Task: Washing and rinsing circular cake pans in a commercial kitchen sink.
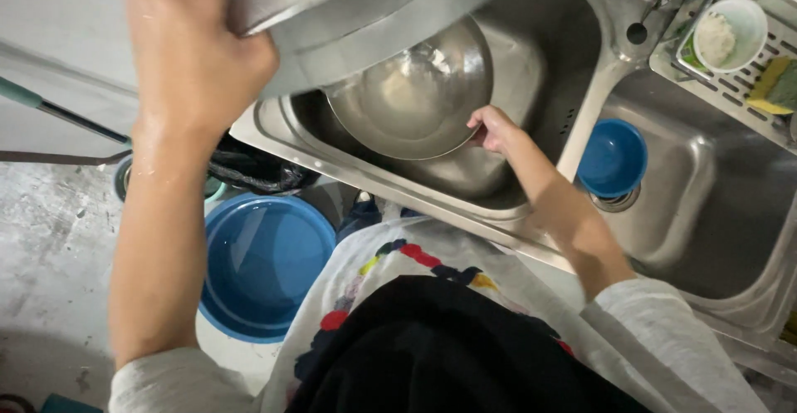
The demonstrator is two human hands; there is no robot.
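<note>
Gripping the rim of a steel wok (411, 97) with the right hand (491, 127), wok tilted in the left sink basin (531, 73), inside bare. Clamped in the closed left hand (195, 56), raised above and left of the wok: a steel pot (374, 14). Right of the right hand: an empty blue bowl (612, 158); farther right, a white cup (730, 33) holding pale paste. Below the left hand, on the floor: a blue basin (264, 263).

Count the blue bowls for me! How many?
2. One small blue bowl sits in the right sink basin. One big blue basin stands on the floor, by the left arm. Others may be hidden.
</note>
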